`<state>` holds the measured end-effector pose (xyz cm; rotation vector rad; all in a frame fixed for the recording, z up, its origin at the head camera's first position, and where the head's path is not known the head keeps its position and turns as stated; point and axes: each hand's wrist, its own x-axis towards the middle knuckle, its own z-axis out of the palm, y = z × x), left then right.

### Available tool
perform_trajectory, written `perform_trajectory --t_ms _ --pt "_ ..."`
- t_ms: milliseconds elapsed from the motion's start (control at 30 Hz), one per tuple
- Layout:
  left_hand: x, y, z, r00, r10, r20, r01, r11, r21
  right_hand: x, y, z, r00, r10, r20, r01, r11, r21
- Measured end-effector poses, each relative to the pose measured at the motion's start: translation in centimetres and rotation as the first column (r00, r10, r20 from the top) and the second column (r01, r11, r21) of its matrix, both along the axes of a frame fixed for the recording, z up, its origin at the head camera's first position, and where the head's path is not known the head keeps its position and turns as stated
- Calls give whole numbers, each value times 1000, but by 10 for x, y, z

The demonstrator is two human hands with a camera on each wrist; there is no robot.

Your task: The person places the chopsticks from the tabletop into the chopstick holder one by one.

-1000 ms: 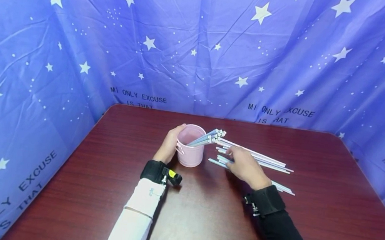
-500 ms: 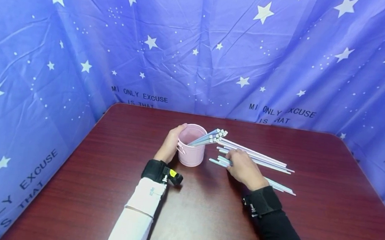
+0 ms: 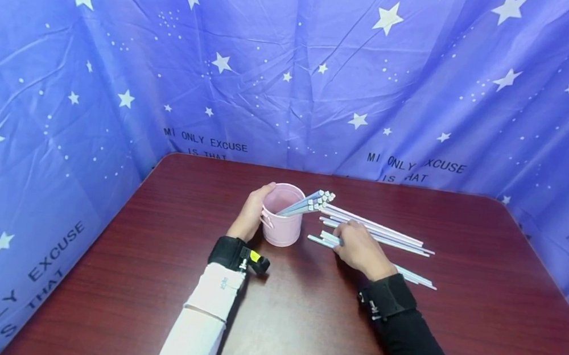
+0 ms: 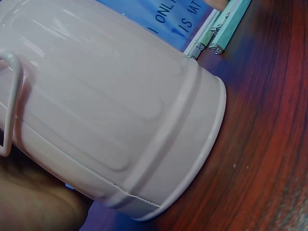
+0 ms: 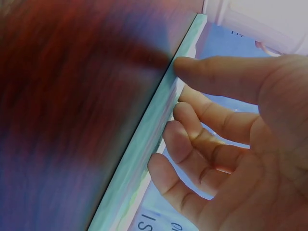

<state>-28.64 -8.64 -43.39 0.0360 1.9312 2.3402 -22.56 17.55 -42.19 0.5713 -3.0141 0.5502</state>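
My left hand [image 3: 249, 214] grips the side of a small pink bucket [image 3: 281, 233], which stands upright on the table. Its wire handle [image 4: 14, 96] hangs at the side in the left wrist view. A bundle of pastel chopsticks [image 3: 306, 205] leans out over the bucket's right rim. To the right, my right hand [image 3: 361, 249] is at a group of pale green chopsticks [image 3: 329, 239] lying on the table. In the right wrist view, the thumb [image 5: 192, 71] presses one side of a green chopstick [image 5: 147, 130], with curled fingers along the other side.
More pink, white and blue chopsticks [image 3: 394, 234] lie just beyond my right hand, slanting right. All rest on a dark red wooden table [image 3: 151, 279]. A blue star-patterned curtain [image 3: 291, 104] surrounds its far and side edges.
My right hand has shifted slightly toward me, and its fingers have come together around the green chopsticks. The left hand and bucket stay in place.
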Motion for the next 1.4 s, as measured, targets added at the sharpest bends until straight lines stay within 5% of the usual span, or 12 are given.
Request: perform_trajectory --t_ms 767,1133,1400 --pt "0 1 -1 1000 19 -18 -20 1000 -11 -3 2 -1 999 -21 -33 18 998 -67" --pt "0 1 0 1000 17 -13 -17 1000 -7 6 8 35 986 -107 -128 88 985 -150" --pt "0 1 0 1000 22 -2 -22 1000 -13 18 5 66 952 -183 -244 104 947 -304"
